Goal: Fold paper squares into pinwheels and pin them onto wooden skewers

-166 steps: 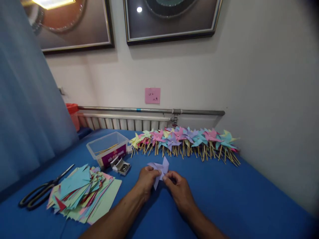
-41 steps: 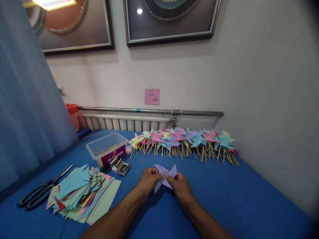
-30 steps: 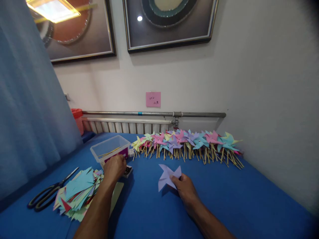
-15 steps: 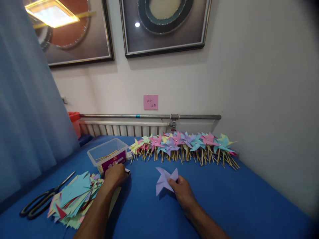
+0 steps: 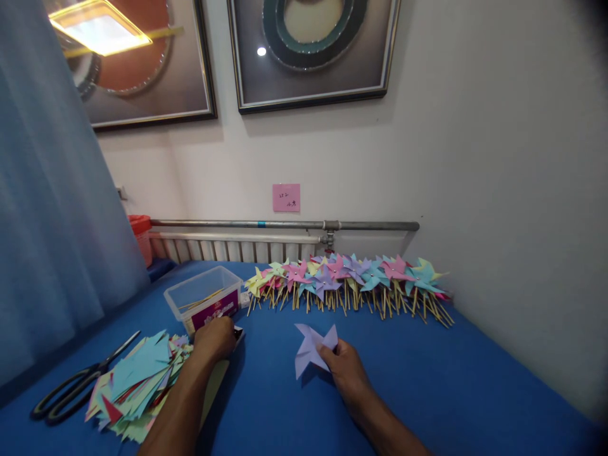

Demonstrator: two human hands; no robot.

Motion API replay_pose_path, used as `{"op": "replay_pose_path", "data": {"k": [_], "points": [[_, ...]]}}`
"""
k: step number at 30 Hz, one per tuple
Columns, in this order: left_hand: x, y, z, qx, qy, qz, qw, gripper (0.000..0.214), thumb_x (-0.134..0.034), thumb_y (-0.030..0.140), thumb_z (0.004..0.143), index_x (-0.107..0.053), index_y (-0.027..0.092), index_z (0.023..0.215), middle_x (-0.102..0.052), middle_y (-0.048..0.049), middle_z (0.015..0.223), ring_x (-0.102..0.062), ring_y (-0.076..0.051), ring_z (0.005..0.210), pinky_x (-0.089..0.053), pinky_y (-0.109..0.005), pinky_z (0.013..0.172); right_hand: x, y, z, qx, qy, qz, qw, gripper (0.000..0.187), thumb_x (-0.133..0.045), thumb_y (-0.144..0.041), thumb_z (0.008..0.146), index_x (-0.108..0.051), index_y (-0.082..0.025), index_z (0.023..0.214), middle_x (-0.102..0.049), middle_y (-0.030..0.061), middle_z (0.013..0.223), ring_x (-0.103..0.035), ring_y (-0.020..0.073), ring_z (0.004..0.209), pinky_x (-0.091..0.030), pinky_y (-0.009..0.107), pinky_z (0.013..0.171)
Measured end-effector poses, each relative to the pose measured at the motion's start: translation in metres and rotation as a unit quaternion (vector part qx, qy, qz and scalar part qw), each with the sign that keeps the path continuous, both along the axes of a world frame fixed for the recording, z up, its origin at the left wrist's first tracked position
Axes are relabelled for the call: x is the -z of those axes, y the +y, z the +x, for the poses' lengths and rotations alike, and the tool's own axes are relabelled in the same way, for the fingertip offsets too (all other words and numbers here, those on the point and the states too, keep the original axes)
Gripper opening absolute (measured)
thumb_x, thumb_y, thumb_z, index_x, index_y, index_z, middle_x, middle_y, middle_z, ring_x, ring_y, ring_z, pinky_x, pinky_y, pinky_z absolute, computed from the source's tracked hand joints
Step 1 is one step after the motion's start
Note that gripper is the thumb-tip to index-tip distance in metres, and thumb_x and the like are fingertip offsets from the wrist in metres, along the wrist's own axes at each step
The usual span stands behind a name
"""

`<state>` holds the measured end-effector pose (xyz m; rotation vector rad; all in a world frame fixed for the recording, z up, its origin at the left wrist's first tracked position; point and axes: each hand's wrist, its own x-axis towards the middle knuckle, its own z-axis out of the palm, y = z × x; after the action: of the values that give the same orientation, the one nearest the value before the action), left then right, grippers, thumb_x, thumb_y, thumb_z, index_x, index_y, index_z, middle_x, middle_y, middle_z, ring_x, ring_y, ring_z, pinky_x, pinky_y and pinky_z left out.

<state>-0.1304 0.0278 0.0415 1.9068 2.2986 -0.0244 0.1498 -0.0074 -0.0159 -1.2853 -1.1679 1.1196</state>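
Observation:
Between the thumb and fingers of my right hand (image 5: pixel 349 370) is a lilac paper pinwheel head (image 5: pixel 306 349), its folded blades spread and no stick on it. My left hand (image 5: pixel 216 337) is curled down in front of the clear plastic tub (image 5: pixel 204 278), at a small box with a dark inside (image 5: pixel 238 333). Its fingertips are hidden, so what they pinch does not show. Beneath my left forearm lies a pale yellowish sheet (image 5: pixel 215 383), partly covered. Beside that forearm is a heap of cut coloured paper (image 5: pixel 140 373).
Black-handled scissors (image 5: pixel 83 380) lie left of the paper heap. A long row of finished pinwheels on sticks (image 5: pixel 342 278) lies along the back of the blue cover (image 5: pixel 427 386). Thin sticks (image 5: pixel 204 299) are in the tub. A blue curtain (image 5: pixel 61 209) hangs at left; a pipe (image 5: pixel 285 224) runs behind.
The whole view has shifted slightly. My left hand stays at the small box, and my right hand still holds the lilac pinwheel head in nearly the same place.

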Motion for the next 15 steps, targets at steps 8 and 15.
{"op": "replay_pose_path", "data": {"k": [8, 15], "points": [[0.0045, 0.0005, 0.0021, 0.015, 0.019, 0.018, 1.000, 0.031, -0.050, 0.023, 0.083, -0.076, 0.016, 0.098, -0.074, -0.0215, 0.109, -0.069, -0.036, 0.104, -0.054, -0.044, 0.083, 0.0055, 0.0047, 0.0020, 0.003, -0.012, -0.010, 1.000, 0.036, -0.067, -0.045, 0.068, -0.072, -0.014, 0.085, -0.071, 0.0055, 0.072, -0.062, 0.0204, 0.065, -0.046, 0.028, 0.058], [0.0046, 0.0011, 0.0046, 0.019, 0.001, 0.019, 1.000, 0.029, -0.051, 0.023, 0.082, -0.076, 0.017, 0.095, -0.074, -0.0195, 0.110, -0.069, -0.034, 0.104, -0.053, -0.041, 0.082, 0.0029, 0.0014, 0.0015, -0.009, -0.008, 0.002, 1.000, 0.034, -0.065, -0.044, 0.072, -0.071, -0.014, 0.086, -0.071, 0.0058, 0.074, -0.061, 0.0200, 0.065, -0.045, 0.028, 0.059]]}}
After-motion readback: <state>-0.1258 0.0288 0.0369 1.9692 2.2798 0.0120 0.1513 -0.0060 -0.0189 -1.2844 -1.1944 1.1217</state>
